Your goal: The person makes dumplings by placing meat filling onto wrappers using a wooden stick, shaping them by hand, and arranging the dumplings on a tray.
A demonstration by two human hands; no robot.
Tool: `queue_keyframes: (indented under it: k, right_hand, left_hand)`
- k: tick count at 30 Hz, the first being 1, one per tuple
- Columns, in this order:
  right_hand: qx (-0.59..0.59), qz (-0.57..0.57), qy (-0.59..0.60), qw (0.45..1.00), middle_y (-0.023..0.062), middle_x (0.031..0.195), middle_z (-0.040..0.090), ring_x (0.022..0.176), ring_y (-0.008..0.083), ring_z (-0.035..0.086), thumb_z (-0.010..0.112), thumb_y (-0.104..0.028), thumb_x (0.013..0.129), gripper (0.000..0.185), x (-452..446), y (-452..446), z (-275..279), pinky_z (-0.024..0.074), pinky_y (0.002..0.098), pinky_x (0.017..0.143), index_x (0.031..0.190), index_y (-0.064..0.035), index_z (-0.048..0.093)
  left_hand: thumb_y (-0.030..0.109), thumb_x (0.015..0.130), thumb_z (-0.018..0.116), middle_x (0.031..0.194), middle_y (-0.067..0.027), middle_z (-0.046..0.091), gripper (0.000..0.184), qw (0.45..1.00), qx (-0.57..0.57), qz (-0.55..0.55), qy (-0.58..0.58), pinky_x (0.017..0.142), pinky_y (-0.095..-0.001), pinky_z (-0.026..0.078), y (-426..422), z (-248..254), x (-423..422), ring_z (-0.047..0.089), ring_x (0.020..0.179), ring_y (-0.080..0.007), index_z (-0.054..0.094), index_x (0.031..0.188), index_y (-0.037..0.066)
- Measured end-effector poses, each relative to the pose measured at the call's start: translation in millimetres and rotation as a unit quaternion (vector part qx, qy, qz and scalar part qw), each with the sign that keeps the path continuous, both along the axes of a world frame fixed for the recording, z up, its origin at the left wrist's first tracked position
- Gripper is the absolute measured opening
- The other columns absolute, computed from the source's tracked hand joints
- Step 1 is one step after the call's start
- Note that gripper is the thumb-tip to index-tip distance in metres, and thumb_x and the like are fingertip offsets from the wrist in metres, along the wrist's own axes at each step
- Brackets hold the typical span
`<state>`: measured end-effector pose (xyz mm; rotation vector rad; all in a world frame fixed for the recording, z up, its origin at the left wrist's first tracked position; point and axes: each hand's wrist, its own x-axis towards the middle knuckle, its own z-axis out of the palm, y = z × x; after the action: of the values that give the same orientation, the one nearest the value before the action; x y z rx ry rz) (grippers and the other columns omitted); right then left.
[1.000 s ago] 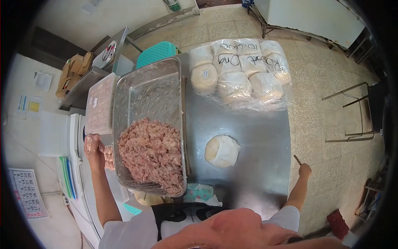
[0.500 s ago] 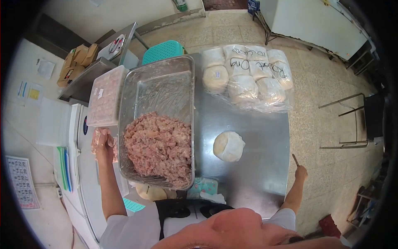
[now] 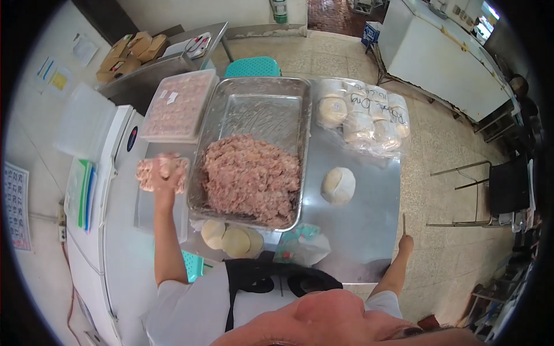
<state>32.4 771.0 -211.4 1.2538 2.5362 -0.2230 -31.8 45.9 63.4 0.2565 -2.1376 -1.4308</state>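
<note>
Above a row of pinkish dumplings (image 3: 145, 173) in a shallow clear container (image 3: 161, 213), my left hand (image 3: 165, 176) is lowered, its slightly blurred fingers around one pale pink dumpling. My right hand (image 3: 406, 244), out past the table's right edge, is closed on a thin brown stick-like tool (image 3: 404, 224) that points upward. Between my arms stands a deep metal tray (image 3: 306, 150) with a big heap of minced meat filling (image 3: 251, 179). Right of it lies a stack of round dumpling wrappers (image 3: 339, 185), partly covered by white paper.
A lidded box of dumplings (image 3: 176, 109) stands behind my left hand. Bagged wrapper stacks (image 3: 369, 115) with handwriting lie at the table's back right. More round wrappers (image 3: 236, 241) and a plastic bag (image 3: 309, 248) are near my body. A teal stool (image 3: 253, 67) stands beyond the tray.
The view has shifted, so the table sits further right and higher. My left hand has moved over the dumpling container from its left side. My right hand still grips the thin tool.
</note>
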Motion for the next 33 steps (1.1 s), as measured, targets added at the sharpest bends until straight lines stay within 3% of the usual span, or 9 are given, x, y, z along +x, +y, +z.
queue_keyframes:
  k: [5,7,9,11,15,20,24,27,33]
  right_hand:
    - [-0.038,-0.036,0.355,0.933,0.0204,0.114,0.064,0.105,0.0357,0.06,0.042,-0.035,0.097,0.044,-27,-16,38,0.0473,0.0452,0.083,0.116,-0.002,0.064]
    - [-0.092,0.021,0.455,0.886,0.0125,0.098,0.067,0.085,0.0244,0.062,0.046,-0.034,0.097,0.042,-53,-58,96,0.0476,0.0362,0.073,0.117,-0.0018,0.064]
    - [-0.275,0.054,0.472,0.836,-0.0022,0.08,0.061,0.06,0.0043,0.038,0.05,-0.033,0.097,0.038,-56,-150,195,0.0315,0.021,0.053,0.116,-0.0049,0.065]
    - [-0.391,0.173,0.419,0.801,-0.0052,0.076,0.056,0.06,0.0021,0.038,0.054,-0.027,0.096,0.029,-51,-217,248,0.0301,0.0182,0.053,0.111,-0.0059,0.068]
    - [-0.366,0.504,0.377,0.685,0.0034,0.077,0.062,0.07,0.0129,0.055,0.062,-0.02,0.092,0.023,-30,-344,296,0.0433,0.0269,0.062,0.105,-0.0016,0.067]
    - [-0.35,0.62,0.265,0.65,0.0158,0.083,0.063,0.077,0.0315,0.063,0.064,-0.023,0.088,0.024,-18,-447,293,0.049,0.0386,0.067,0.102,-0.003,0.066]
    - [-0.149,0.614,0.339,0.697,0.0114,0.079,0.062,0.072,0.0314,0.063,0.064,-0.024,0.087,0.022,9,-492,343,0.0489,0.0415,0.062,0.101,-0.0077,0.067]
    - [-0.162,0.678,0.352,0.625,0.009,0.077,0.062,0.069,0.0309,0.062,0.066,-0.023,0.085,0.021,10,-529,319,0.0485,0.0415,0.06,0.099,-0.0086,0.068]
    - [-0.277,0.587,0.374,0.663,0.0065,0.071,0.057,0.065,0.021,0.057,0.066,-0.018,0.088,0.021,10,-555,330,0.0447,0.0331,0.058,0.098,-0.0001,0.067]
  left_hand:
    - [0.016,0.081,0.073,0.101,-0.0073,0.063,0.037,0.978,-0.129,-0.124,-0.108,0.079,-0.0306,0.048,-1,-54,20,0.06,0.089,-0.0165,0.055,0.112,0.006]
    - [0.017,0.08,0.074,0.104,-0.008,0.064,0.044,0.967,-0.114,-0.183,-0.134,0.083,-0.0318,0.048,14,-47,23,0.06,0.093,-0.0183,0.055,0.118,0.007]
    - [0.019,0.078,0.075,0.111,-0.0095,0.063,0.052,0.966,-0.114,-0.219,-0.081,0.088,-0.0334,0.047,32,-32,22,0.06,0.102,-0.0215,0.053,0.124,0.008]
    - [0.02,0.076,0.078,0.119,-0.0099,0.062,0.06,0.959,-0.085,-0.267,-0.039,0.094,-0.0351,0.045,42,-21,25,0.058,0.11,-0.0231,0.052,0.128,0.007]
    - [0.021,0.07,0.083,0.121,-0.0115,0.062,0.064,0.913,-0.081,-0.398,-0.031,0.097,-0.0365,0.043,29,-10,26,0.058,0.113,-0.0254,0.057,0.125,0.005]
    - [0.024,0.068,0.084,0.102,-0.0159,0.068,0.054,0.899,-0.154,-0.406,-0.064,0.085,-0.0343,0.049,-15,-11,40,0.065,0.094,-0.029,0.064,0.113,0.002]
    - [0.028,0.066,0.084,0.098,-0.0136,0.068,0.052,0.936,-0.125,-0.32,-0.082,0.083,-0.0343,0.048,-55,-26,62,0.064,0.09,-0.0265,0.064,0.106,0.002]
    - [0.034,0.066,0.084,0.099,-0.0156,0.066,0.054,0.928,-0.092,-0.347,-0.099,0.083,-0.0356,0.048,-84,-18,69,0.062,0.093,-0.0266,0.064,0.103,0.001]
    - [0.035,0.066,0.083,0.095,-0.0168,0.062,0.056,0.928,-0.05,-0.334,-0.156,0.081,-0.0366,0.047,-152,-11,101,0.059,0.09,-0.0279,0.06,0.104,0.0]
